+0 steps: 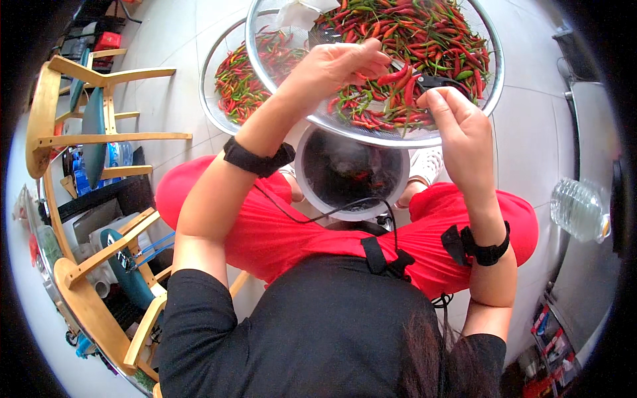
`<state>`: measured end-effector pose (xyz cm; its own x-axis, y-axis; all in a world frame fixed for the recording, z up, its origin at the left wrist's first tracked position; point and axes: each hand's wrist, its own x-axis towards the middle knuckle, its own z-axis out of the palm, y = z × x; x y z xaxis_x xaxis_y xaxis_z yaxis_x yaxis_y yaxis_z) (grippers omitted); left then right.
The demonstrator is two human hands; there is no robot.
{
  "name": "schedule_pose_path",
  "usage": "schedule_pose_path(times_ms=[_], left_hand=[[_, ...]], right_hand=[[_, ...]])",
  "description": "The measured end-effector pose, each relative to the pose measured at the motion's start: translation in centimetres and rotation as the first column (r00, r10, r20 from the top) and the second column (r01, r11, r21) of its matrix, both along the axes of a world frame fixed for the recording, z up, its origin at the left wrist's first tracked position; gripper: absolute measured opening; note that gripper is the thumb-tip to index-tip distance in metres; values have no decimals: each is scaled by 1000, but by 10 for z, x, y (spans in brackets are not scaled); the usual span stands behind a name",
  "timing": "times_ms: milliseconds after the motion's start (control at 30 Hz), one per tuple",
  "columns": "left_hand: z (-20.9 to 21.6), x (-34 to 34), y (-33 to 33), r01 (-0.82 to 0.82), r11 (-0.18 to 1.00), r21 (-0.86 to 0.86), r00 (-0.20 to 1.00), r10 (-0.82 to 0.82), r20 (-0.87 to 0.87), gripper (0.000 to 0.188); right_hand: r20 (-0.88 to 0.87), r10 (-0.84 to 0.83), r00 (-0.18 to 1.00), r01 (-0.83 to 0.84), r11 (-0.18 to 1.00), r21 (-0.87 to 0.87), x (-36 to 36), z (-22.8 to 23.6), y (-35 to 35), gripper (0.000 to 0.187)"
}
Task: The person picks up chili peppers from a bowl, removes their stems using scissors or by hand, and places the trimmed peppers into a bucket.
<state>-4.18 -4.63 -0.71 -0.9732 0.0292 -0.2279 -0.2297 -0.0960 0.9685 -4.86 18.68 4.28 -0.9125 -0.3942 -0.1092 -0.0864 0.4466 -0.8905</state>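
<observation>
Red and green chili peppers (411, 33) lie in a round mesh strainer (391, 140) at the frame's upper centre. Over its lower half, the left hand (348, 63) bends rightward, fingers curled, while the right hand (460, 118) points up-left, thumb beside forefinger; whether either pinches anything, I cannot tell.

From the head, one wide fisheye peers down over red trousers (265, 232), the left hand (342, 63) and right hand (459, 118) both near
</observation>
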Motion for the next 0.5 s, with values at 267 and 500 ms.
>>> schedule_pose_path(times_ms=[267,500], left_hand=[[8,10,13,39,997,69,999,-39,-8,33],[-7,2,-132,-590,781,-203,807,572,-144,39]], right_hand=[[-129,-28,991,16,996,-91,3,-6,-6,25],[-110,-95,989,76,983,-169,3,-1,2,25]])
